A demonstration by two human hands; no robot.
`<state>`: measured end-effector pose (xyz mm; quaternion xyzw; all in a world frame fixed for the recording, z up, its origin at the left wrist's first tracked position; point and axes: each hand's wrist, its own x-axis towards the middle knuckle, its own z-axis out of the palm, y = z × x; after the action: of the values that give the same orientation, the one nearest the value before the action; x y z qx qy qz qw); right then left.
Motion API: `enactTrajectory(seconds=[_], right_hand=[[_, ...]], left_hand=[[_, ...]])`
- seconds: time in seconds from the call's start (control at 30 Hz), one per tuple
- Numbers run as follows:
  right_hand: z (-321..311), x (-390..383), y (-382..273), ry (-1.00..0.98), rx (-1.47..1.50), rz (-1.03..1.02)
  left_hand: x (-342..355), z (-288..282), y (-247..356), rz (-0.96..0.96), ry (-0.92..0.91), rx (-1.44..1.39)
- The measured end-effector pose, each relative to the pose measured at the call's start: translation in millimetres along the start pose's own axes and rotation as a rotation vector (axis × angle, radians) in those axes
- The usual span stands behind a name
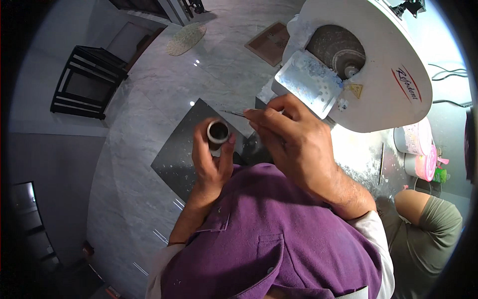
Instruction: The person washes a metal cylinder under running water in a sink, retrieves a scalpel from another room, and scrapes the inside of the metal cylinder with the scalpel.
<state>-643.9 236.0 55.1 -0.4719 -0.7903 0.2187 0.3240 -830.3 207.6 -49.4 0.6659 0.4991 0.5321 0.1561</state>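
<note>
My left hand (209, 169) is closed round a small, short metal cylinder (215, 145), its round open end facing up. The inside of the cylinder looks dark, and I cannot make out what is in it. To the right, my right hand (298, 137) pinches a thin metal instrument (233, 113) between thumb and fingers. Its slender tip points left, toward the cylinder but apart from it. The instrument's rear part is hidden by the hand.
A white grinding machine (393, 55) with a dark round disc (331, 45) and a splattered white tray (303, 82) stands ahead right. White and pink buckets (420, 167) are at the right. Another person's olive-clothed limb (440, 219) is at lower right. Dark speckled panels (174, 157) lie beneath my hands.
</note>
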Motion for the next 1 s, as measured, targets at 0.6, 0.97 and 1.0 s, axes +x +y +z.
enactTrajectory(seconds=[0.6,0.97,1.0], right_hand=[[9,-7,-5,-0.047,0.056,-0.168],[5,1,2,-0.005,0.122,-0.141],[4,-2,-4,-0.045,0.16,-0.159]], left_hand=[[-1,4,1,-0.022,0.173,0.091],[6,3,5,0.052,0.194,0.203],[6,1,8,0.079,0.177,0.221]])
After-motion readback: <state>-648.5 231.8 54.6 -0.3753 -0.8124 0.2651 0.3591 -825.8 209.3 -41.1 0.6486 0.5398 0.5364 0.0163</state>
